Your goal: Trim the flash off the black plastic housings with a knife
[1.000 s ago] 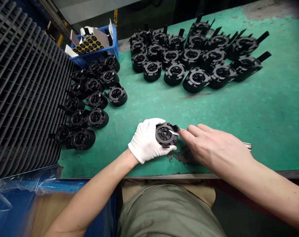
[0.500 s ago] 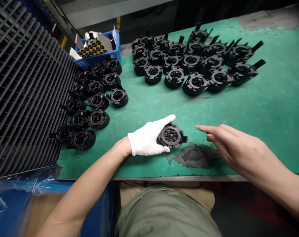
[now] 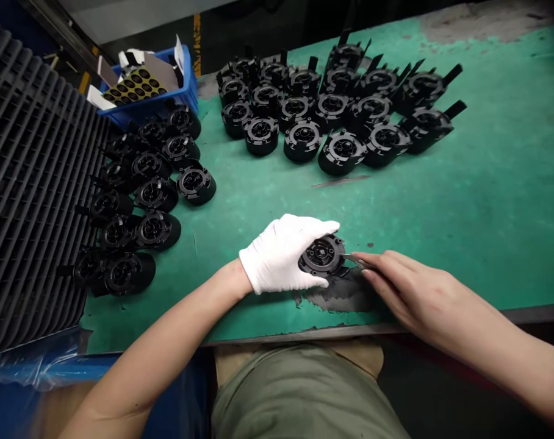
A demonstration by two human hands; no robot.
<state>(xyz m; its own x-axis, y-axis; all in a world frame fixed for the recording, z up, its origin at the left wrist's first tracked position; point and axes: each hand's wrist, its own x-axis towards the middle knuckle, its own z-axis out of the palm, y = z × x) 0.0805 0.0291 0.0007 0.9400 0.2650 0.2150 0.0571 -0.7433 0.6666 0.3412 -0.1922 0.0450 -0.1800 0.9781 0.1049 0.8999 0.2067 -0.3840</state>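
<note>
My left hand, in a white glove, grips a round black plastic housing from its left side. The housing's ringed face, with ribs and small holes, is turned up toward me. Bare and pinched, my right hand holds a thin pointed metal tool. Whether it is a pair of tweezers or a blade, I cannot tell. Its tip reaches the right rim of the housing. Part of the housing is hidden behind the gloved fingers.
Several similar black housings stand in rows at the back of the green table. More housings are grouped at the left, beside a stack of grey grids. A blue bin holds a sheet of round black stickers.
My right hand has moved closer to the housing, bringing the metal tool to its rim. The housing has turned in my left hand. My view has shifted slightly right.
</note>
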